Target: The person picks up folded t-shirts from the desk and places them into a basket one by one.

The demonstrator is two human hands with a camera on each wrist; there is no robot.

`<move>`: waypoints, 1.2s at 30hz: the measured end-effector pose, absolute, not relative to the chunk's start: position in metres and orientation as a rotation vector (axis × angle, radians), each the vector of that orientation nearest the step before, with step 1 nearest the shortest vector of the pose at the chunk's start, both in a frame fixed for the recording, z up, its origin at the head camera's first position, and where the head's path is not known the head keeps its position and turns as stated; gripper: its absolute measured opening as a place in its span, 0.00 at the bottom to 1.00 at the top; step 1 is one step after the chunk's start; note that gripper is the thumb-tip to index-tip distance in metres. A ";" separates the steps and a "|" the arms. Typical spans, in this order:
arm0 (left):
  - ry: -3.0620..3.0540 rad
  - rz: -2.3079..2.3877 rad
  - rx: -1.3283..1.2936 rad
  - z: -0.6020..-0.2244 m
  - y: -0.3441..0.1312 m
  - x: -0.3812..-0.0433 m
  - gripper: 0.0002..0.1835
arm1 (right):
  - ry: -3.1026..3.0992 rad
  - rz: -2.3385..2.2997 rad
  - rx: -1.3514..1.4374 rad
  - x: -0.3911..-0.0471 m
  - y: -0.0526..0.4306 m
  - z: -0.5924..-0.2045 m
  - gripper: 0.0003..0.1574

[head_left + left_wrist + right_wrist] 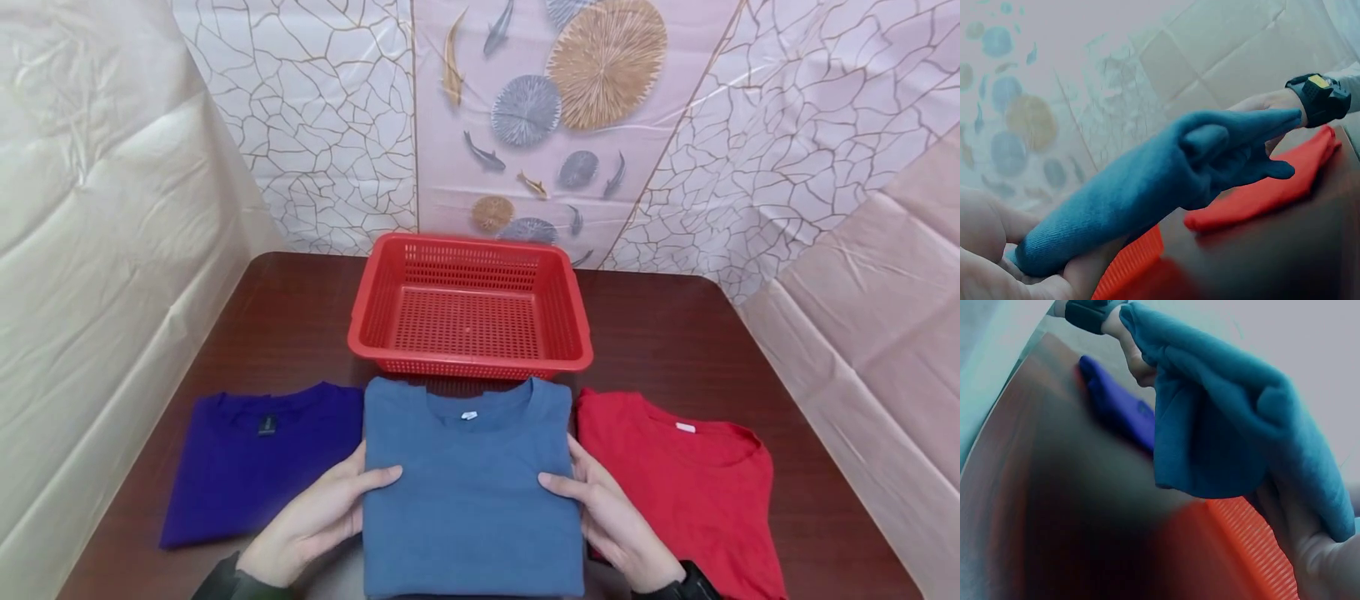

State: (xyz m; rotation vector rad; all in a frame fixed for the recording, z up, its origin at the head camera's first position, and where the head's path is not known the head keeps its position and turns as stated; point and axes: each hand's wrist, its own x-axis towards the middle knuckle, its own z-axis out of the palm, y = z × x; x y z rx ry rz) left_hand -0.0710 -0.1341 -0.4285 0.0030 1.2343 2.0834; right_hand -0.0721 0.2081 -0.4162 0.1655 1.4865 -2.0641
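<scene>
A folded blue-grey T-shirt [472,508], its collar and white label toward the basket, is held up between both hands. My left hand [318,508] grips its left edge, thumb on top and the other fingers underneath. On the opposite edge my right hand [611,512] grips it the same way. Both wrist views show the shirt raised off the table, its folded layers sagging at the near side. To the left lies a folded purple-blue T-shirt [262,475] with a dark label; to the right, a folded red T-shirt [690,492], partly behind my right hand.
A red perforated plastic basket [471,365] with nothing in it stands just beyond the blue-grey shirt, near the back of the dark brown table [660,333]. Patterned sheets [330,108] hang behind the table and along both sides.
</scene>
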 end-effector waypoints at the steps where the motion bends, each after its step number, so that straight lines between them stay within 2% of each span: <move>1: 1.231 2.090 0.025 -0.422 -0.134 -0.071 0.49 | 1.485 -2.071 0.141 -0.071 0.209 -0.411 0.54; 7: 1.280 2.100 0.086 -0.386 -0.131 -0.080 0.49 | 1.487 -2.107 0.055 -0.074 0.216 -0.377 0.52; 13: 1.335 2.120 0.129 -0.361 -0.131 -0.107 0.44 | 1.492 -2.153 0.055 -0.094 0.216 -0.351 0.48; 28: 1.344 2.107 0.134 -0.333 -0.126 -0.212 0.26 | 1.560 -2.174 0.035 -0.193 0.216 -0.322 0.46; 36: 1.373 2.118 0.014 -0.337 -0.117 -0.269 0.37 | 1.671 -2.187 0.135 -0.251 0.205 -0.335 0.52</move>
